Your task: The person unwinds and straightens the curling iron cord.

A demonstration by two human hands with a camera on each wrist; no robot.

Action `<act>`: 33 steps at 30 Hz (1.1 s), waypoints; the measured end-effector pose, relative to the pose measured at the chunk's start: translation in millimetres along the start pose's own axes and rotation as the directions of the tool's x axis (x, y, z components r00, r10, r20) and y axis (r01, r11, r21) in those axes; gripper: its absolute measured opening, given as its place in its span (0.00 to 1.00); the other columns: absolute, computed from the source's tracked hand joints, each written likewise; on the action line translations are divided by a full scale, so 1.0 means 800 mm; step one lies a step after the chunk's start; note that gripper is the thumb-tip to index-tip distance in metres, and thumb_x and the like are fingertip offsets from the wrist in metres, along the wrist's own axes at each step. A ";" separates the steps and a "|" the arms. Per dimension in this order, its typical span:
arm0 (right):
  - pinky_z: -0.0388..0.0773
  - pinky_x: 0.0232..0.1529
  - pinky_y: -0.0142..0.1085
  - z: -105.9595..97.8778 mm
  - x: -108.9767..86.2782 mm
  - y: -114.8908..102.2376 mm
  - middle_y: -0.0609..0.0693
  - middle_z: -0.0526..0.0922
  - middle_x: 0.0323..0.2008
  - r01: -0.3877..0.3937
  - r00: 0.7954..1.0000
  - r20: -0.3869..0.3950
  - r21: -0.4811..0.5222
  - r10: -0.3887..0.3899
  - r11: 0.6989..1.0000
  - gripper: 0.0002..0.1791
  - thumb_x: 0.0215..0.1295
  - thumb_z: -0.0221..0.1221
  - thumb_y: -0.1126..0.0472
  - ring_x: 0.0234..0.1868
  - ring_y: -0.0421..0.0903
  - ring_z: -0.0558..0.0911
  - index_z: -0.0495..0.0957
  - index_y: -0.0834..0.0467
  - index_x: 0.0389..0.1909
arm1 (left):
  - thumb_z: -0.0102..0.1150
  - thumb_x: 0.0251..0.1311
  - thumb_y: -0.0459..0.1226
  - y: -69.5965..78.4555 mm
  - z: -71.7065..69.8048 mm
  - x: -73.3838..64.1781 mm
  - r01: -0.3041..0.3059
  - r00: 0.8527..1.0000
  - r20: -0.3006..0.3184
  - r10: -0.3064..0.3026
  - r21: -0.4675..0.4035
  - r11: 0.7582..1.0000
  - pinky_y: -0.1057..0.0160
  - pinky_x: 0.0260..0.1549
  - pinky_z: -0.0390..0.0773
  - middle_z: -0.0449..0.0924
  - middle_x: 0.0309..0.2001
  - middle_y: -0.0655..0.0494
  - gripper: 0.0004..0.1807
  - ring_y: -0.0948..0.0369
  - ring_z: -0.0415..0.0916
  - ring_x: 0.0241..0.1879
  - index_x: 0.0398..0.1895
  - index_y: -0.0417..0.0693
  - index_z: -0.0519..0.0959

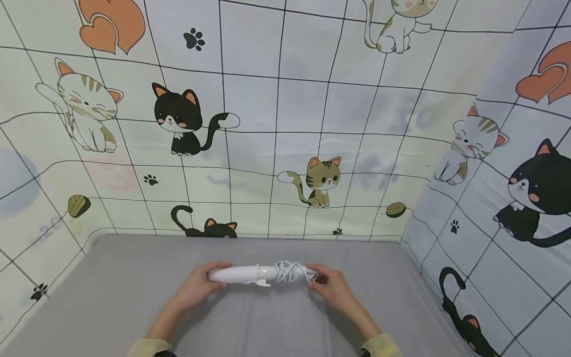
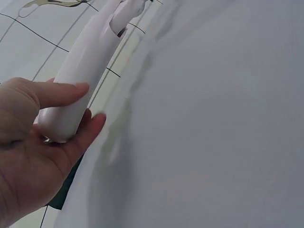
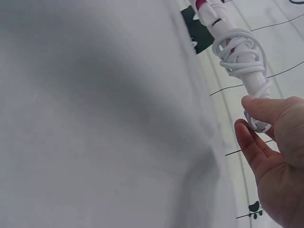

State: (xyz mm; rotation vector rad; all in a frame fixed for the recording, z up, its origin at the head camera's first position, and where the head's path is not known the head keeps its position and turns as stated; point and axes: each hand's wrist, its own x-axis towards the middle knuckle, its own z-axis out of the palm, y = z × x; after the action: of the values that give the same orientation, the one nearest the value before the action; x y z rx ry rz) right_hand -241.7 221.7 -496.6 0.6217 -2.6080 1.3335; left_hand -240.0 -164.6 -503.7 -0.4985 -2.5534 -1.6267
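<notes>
A white curling iron (image 1: 238,274) is held level between both hands in the head view, close over the grey surface. My left hand (image 1: 196,290) grips the thick, smooth barrel end, thumb on one side and fingers on the other, as the left wrist view shows. A small lever (image 1: 263,283) juts out near the middle. White cord (image 1: 289,271) is wound in loops round the slimmer handle. At the handle's end, my right hand (image 1: 333,288) pinches the tip and the last turns of cord (image 3: 259,124) between thumb and fingers.
Grey cloth (image 1: 250,327) covers the flat surface below. Behind it and at both sides stand white cloth walls (image 1: 250,99) printed with a dark grid, cats and paw marks. The back wall meets the surface beyond the hands.
</notes>
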 end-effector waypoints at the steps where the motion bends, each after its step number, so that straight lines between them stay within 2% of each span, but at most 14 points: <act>1: 0.88 0.41 0.33 -0.002 -0.001 -0.004 0.60 0.87 0.43 -0.009 1.000 -0.004 0.014 0.009 1.000 0.24 0.56 0.71 0.74 0.39 0.51 0.88 0.83 0.63 0.56 | 0.73 0.48 0.24 0.002 -0.002 -0.001 0.003 1.000 0.004 -0.003 -0.020 1.000 0.67 0.46 0.78 0.83 0.54 0.40 0.28 0.54 0.77 0.49 0.57 0.36 0.82; 4: 0.87 0.42 0.31 -0.009 -0.005 -0.013 0.60 0.87 0.44 -0.041 0.999 -0.011 0.070 0.041 0.997 0.23 0.57 0.71 0.73 0.40 0.50 0.88 0.83 0.63 0.56 | 0.74 0.49 0.25 0.007 -0.005 -0.002 0.017 1.000 0.017 -0.016 -0.078 0.997 0.68 0.45 0.79 0.83 0.54 0.39 0.27 0.55 0.78 0.48 0.57 0.36 0.82; 9: 0.87 0.41 0.31 -0.018 -0.014 -0.026 0.60 0.87 0.46 -0.098 0.994 -0.038 0.162 0.106 0.982 0.23 0.57 0.72 0.73 0.41 0.47 0.87 0.83 0.63 0.56 | 0.75 0.53 0.28 0.014 -0.011 -0.009 0.009 0.997 0.080 0.004 -0.170 0.985 0.68 0.43 0.81 0.82 0.54 0.39 0.28 0.57 0.79 0.45 0.59 0.33 0.79; 13: 0.87 0.39 0.30 -0.018 -0.018 -0.030 0.61 0.87 0.46 -0.119 0.991 -0.037 0.196 0.129 0.973 0.24 0.58 0.72 0.72 0.41 0.46 0.86 0.82 0.65 0.57 | 0.74 0.55 0.29 0.020 -0.013 -0.018 0.058 0.992 0.120 -0.026 -0.274 0.960 0.66 0.45 0.84 0.80 0.55 0.37 0.32 0.58 0.80 0.46 0.63 0.28 0.75; 16: 0.87 0.39 0.30 -0.017 -0.017 -0.035 0.60 0.87 0.48 -0.136 0.989 -0.033 0.205 0.146 0.969 0.25 0.58 0.72 0.71 0.41 0.46 0.86 0.82 0.64 0.58 | 0.73 0.56 0.27 0.023 -0.014 -0.020 0.097 0.992 0.106 -0.063 -0.357 0.929 0.64 0.48 0.85 0.78 0.56 0.36 0.33 0.57 0.81 0.47 0.65 0.26 0.72; 20: 0.87 0.40 0.31 -0.018 -0.017 -0.040 0.60 0.87 0.48 -0.158 0.985 -0.030 0.228 0.169 0.961 0.25 0.57 0.73 0.71 0.42 0.47 0.87 0.82 0.64 0.58 | 0.74 0.55 0.27 0.028 -0.014 -0.018 0.099 0.995 0.060 -0.082 -0.386 0.917 0.64 0.48 0.86 0.79 0.54 0.36 0.32 0.56 0.83 0.46 0.64 0.28 0.73; 22: 0.87 0.40 0.31 -0.020 -0.017 -0.042 0.61 0.87 0.47 -0.167 0.984 -0.025 0.240 0.178 0.956 0.26 0.57 0.73 0.71 0.41 0.47 0.87 0.82 0.65 0.58 | 0.75 0.54 0.28 0.030 -0.014 -0.018 0.100 0.995 0.044 -0.090 -0.377 0.921 0.64 0.47 0.86 0.80 0.52 0.38 0.32 0.56 0.83 0.46 0.63 0.30 0.75; 27: 0.87 0.41 0.31 -0.026 -0.019 -0.043 0.63 0.86 0.49 -0.151 0.988 0.027 0.269 0.149 0.951 0.26 0.61 0.71 0.68 0.42 0.43 0.86 0.80 0.67 0.60 | 0.73 0.53 0.24 0.034 -0.016 -0.014 0.097 0.995 0.018 -0.100 -0.457 0.884 0.60 0.48 0.87 0.79 0.49 0.39 0.33 0.54 0.85 0.44 0.63 0.25 0.72; 30: 0.88 0.41 0.35 -0.031 -0.020 -0.042 0.66 0.84 0.53 -0.106 0.993 0.082 0.309 0.084 0.945 0.26 0.67 0.67 0.66 0.42 0.41 0.85 0.76 0.70 0.64 | 0.70 0.52 0.20 0.035 -0.017 -0.013 0.093 0.994 0.005 -0.105 -0.512 0.854 0.56 0.49 0.88 0.77 0.49 0.40 0.34 0.52 0.86 0.44 0.63 0.20 0.68; 33: 0.88 0.42 0.40 -0.036 -0.020 -0.040 0.69 0.82 0.55 -0.062 0.992 0.123 0.360 0.018 0.931 0.25 0.72 0.62 0.67 0.41 0.42 0.85 0.72 0.73 0.66 | 0.70 0.52 0.19 0.036 -0.019 -0.013 0.101 0.994 0.009 -0.113 -0.525 0.845 0.56 0.49 0.87 0.76 0.50 0.40 0.34 0.52 0.85 0.45 0.64 0.20 0.68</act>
State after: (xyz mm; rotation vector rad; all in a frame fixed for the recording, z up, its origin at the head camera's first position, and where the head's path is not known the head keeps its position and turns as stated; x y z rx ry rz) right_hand -215.2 232.7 -460.6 0.7193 -2.4879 1.8701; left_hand -222.8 -169.5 -474.1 -0.3639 -2.1220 -2.3677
